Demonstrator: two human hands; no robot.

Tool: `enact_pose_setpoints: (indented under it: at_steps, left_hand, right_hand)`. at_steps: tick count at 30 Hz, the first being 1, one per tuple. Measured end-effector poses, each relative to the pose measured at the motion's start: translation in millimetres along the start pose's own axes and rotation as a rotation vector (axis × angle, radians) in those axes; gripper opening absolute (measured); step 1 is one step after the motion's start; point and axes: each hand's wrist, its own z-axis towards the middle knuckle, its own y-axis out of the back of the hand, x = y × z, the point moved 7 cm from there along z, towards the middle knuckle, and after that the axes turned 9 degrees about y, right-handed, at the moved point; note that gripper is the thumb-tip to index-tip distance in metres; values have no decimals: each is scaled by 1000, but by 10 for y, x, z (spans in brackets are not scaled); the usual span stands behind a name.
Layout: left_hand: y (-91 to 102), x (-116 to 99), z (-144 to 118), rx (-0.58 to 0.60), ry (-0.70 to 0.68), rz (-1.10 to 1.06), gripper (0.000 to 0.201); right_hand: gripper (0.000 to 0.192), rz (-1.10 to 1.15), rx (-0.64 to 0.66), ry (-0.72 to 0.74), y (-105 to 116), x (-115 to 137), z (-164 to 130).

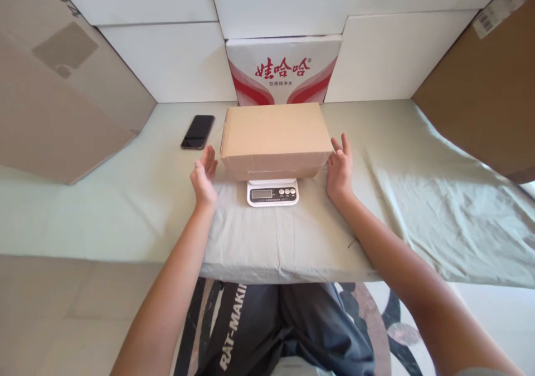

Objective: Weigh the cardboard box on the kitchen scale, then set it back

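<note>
While a black smartphone (198, 131) lies far left, the left hand (204, 178) hovers released beside the closed cardboard box (273, 138) resting on the white digital scale (272, 191); the right hand (340, 170), spread, nears its right side. Overhanging, the box could tip if nudged

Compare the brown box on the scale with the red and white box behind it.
The brown box is plain cardboard with no print; the red and white box bears red characters and red curves. The brown box rests on the scale between the open left hand and right hand; the red and white box stands at the wall, away from both hands, its lower part hidden by the brown box. Both are closed.
</note>
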Motion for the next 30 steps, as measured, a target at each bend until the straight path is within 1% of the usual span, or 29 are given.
enact_pose_setpoints:
  at_steps: [5,10,18,22,30]
  left_hand:
    - [-24,-13,-14,25,-17,16,86]
    - [-20,-48,-19,5,-17,-24,84]
    - [-36,-97,-51,2,-32,7,86]
    - [-40,-101,-66,7,-34,21,86]
    - [-31,-97,-55,8,-50,40,86]
  right_hand:
    - [85,-16,17,8,35,-41,22]
    - [83,-42,30,8,48,-76,45]
    - [81,-16,-13,-8,28,-49,26]
    - [76,-17,-18,-10,33,-54,26]
    - [74,-41,11,1,41,-70,37]
